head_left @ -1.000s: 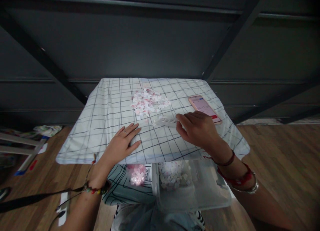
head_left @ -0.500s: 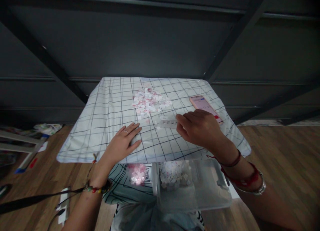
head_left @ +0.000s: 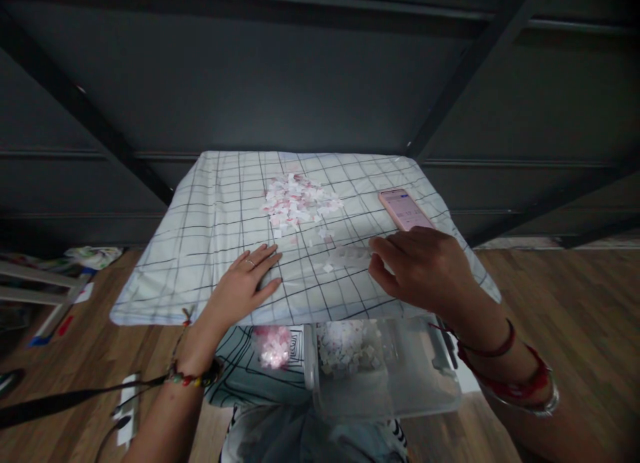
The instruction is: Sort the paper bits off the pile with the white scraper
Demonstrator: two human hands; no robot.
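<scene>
My left hand (head_left: 249, 281) lies flat on the checked cloth, fingers spread, holding nothing. Pinched in my right hand (head_left: 423, 266) is one end of a translucent plastic strip with a row of slots (head_left: 349, 256), held low over the cloth. A few small white paper squares (head_left: 327, 268) lie by the strip's left end. Beyond both hands spreads a loose heap of small white and pink paper pieces (head_left: 299, 203). A pink-edged phone (head_left: 404, 209) with its screen lit lies just past my right hand, which covers its near end.
The checked cloth (head_left: 200, 249) covers a small table against a dark panelled wall (head_left: 300, 76). Below its front edge, a clear plastic box (head_left: 420, 389) holds many white squares at its left. Beside it sits a bag of pink pieces (head_left: 274, 348). A power strip (head_left: 127, 409) lies on the floor.
My right hand has moved right and slightly nearer, drawing the strip with it. Several white squares now show on the cloth where the strip was. My left hand has stayed in place.
</scene>
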